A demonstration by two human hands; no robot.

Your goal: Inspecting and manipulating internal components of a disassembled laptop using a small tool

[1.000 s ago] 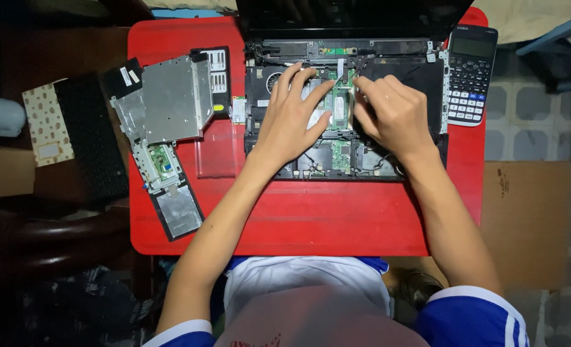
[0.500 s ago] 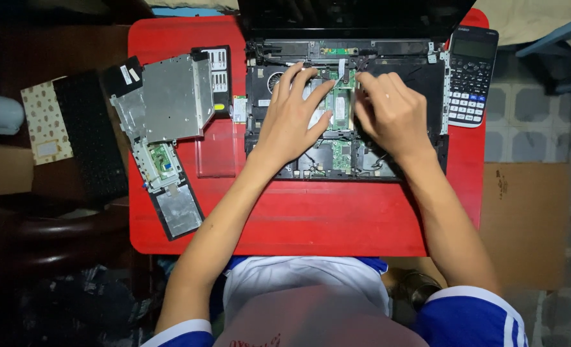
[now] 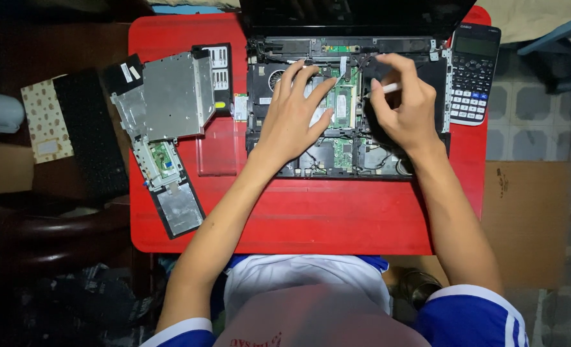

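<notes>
An opened laptop base (image 3: 346, 157) with bare green circuit boards lies at the back of a red table (image 3: 311, 212). My left hand (image 3: 293, 119) rests flat on the boards, fingers spread, near the round fan at the left. My right hand (image 3: 404, 106) hovers over the right half and pinches a thin white stick-like tool (image 3: 383, 89), its tip pointing left toward the green memory module (image 3: 342, 106). The laptop's dark lid (image 3: 356, 14) stands up behind.
Removed parts lie on the table's left: a silver drive (image 3: 170, 96), a black cover strip (image 3: 216, 67), a palm-rest piece (image 3: 173, 186). A calculator (image 3: 473, 74) sits at the right. A black keyboard (image 3: 89, 135) and patterned card (image 3: 44, 119) lie off the table's left edge.
My right hand has lifted slightly and shifted right, now showing the white tool between its fingers. My left hand has stayed in place on the boards.
</notes>
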